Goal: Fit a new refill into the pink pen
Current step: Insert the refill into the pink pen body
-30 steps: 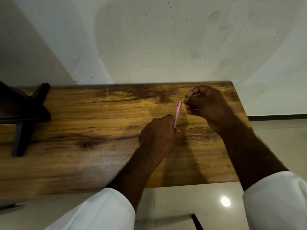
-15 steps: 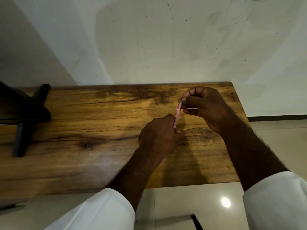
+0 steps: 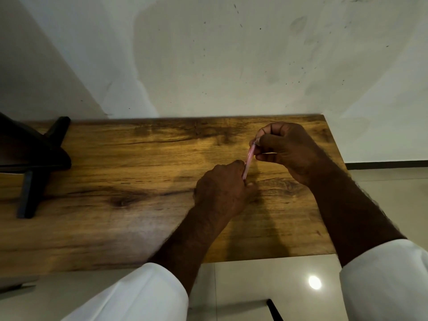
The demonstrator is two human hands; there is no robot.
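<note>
Pink pen (image 3: 248, 161) pinched between left hand (image 3: 222, 188) below and right hand (image 3: 287, 149) atop, over wooden table (image 3: 115, 181).

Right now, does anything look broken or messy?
Nothing looks broken or spilled. The pink pen leans only because the left hand grips its lower end and the right hand pinches its top. The wall has dark specks.

Wooden table (image 3: 115, 228) is standing against stained white wall (image 3: 231, 54); black stand (image 3: 30, 158) sitting on table's left end; glossy floor tiles (image 3: 254, 286) below table reflecting light spot (image 3: 315, 282).
</note>
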